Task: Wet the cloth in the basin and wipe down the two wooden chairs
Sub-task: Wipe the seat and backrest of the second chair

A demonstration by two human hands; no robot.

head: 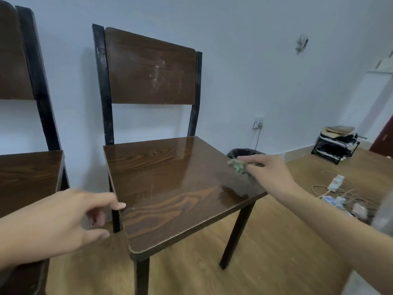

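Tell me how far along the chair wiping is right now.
Done: the middle chair's seat looks glossy and wet. In hand: the right hand presses the green cloth at its right edge; the left hand is open. Left: its smudged backrest, possibly the left chair.

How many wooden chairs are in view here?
2. One chair stands whole in the middle against the wall, its seat glossy. The second chair is at the left edge, cut off by the frame. No others show.
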